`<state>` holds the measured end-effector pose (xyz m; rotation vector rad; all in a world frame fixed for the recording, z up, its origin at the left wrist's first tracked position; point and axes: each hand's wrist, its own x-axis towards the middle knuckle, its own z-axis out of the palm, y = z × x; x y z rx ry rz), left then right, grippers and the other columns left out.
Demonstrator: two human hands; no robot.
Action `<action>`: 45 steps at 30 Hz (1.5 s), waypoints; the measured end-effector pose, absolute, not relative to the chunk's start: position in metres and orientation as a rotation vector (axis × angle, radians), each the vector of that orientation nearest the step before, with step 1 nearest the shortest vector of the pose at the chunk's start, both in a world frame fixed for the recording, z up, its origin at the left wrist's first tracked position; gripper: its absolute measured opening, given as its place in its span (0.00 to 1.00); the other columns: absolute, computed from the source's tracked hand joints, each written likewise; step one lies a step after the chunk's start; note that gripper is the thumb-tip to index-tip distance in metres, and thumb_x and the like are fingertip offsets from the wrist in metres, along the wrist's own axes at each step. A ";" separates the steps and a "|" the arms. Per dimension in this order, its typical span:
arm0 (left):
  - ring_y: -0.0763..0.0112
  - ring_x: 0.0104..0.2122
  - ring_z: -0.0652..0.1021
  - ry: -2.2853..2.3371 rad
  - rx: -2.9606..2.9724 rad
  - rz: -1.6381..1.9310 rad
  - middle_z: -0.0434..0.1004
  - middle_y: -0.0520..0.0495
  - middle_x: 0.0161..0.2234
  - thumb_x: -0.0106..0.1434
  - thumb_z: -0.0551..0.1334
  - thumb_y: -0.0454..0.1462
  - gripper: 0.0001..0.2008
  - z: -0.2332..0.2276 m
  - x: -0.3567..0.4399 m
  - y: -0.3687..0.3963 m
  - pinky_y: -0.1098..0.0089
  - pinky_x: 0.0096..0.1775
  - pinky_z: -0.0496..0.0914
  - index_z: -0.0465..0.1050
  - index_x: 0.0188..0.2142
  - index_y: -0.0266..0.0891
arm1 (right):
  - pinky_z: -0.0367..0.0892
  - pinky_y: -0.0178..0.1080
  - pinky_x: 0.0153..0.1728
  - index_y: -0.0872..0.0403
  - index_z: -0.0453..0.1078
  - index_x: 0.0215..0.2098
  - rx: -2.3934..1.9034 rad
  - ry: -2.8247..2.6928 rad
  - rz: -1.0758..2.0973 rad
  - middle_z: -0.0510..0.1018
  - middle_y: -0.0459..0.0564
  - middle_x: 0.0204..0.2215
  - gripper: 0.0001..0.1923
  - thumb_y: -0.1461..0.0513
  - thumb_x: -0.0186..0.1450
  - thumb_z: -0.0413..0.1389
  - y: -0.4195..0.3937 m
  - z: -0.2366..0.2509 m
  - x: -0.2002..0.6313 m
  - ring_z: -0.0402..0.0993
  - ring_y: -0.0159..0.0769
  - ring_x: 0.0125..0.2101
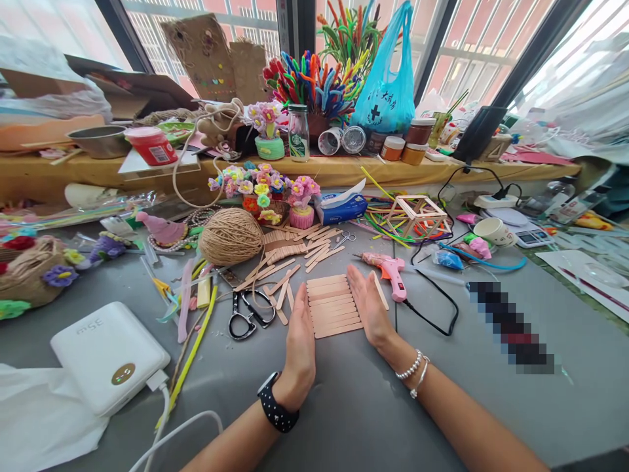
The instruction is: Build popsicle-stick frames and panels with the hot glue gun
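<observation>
— Flat palms, no clench: the left hand point(301, 337) and right hand point(369, 307) are both spread, pressing their edges against either side of a row of wooden sticks point(333, 305) on the grey table point(344, 406).

— So nothing's actually lifted?

— Nothing. Fingers extended, sticks lying side by side between the two hands, touching each palm. Looks to me like the squaring-up step, nudging the ends level so the row forms a neat panel.

— What's around it?

— Pink glue gun point(388, 270) just beside the right hand, its black cord looping off. Scissors point(249, 313) near the left hand, loose sticks point(289, 259) scattered behind, a ball of twine point(231, 236) further back.

— And what would the next move need?

— My guess: holding the row steady with one hand while the other fetches a cross stick or that glue gun. Any uneven push could fan the sticks apart.
</observation>
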<state>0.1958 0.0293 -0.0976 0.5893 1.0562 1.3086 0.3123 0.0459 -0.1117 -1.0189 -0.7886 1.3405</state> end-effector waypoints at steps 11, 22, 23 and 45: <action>0.74 0.57 0.54 1.156 0.845 1.262 0.48 0.45 0.59 0.62 0.39 0.38 0.24 -0.107 0.193 0.030 0.69 0.57 0.50 0.47 0.58 0.33 | 0.50 0.45 0.55 0.55 0.54 0.55 -1.198 -1.113 0.984 0.56 0.54 0.57 0.29 0.47 0.62 0.40 0.047 -0.111 0.321 0.52 0.37 0.56; 0.55 0.43 0.69 1.923 2.486 0.422 0.69 0.34 0.38 0.56 0.50 0.31 0.12 -0.063 0.142 0.046 0.59 0.43 0.64 0.68 0.37 0.30 | 0.65 0.41 0.35 0.58 0.66 0.40 -1.824 -2.054 -0.372 0.74 0.54 0.32 0.11 0.64 0.62 0.46 -0.007 -0.100 0.370 0.69 0.41 0.35; 0.55 0.40 0.71 2.018 2.507 0.303 0.69 0.35 0.36 0.57 0.51 0.33 0.11 -0.062 0.137 0.047 0.61 0.40 0.66 0.68 0.35 0.30 | 0.66 0.40 0.32 0.57 0.67 0.38 -1.885 -2.054 -0.412 0.73 0.54 0.31 0.10 0.64 0.62 0.46 -0.009 -0.103 0.371 0.69 0.41 0.33; 0.56 0.29 0.74 2.199 2.594 0.246 0.71 0.40 0.24 0.60 0.47 0.32 0.14 -0.056 0.131 0.044 0.66 0.27 0.62 0.69 0.28 0.35 | 0.61 0.34 0.16 0.60 0.68 0.23 -2.153 -2.189 -0.643 0.72 0.55 0.22 0.16 0.80 0.53 0.44 0.002 -0.102 0.343 0.70 0.36 0.19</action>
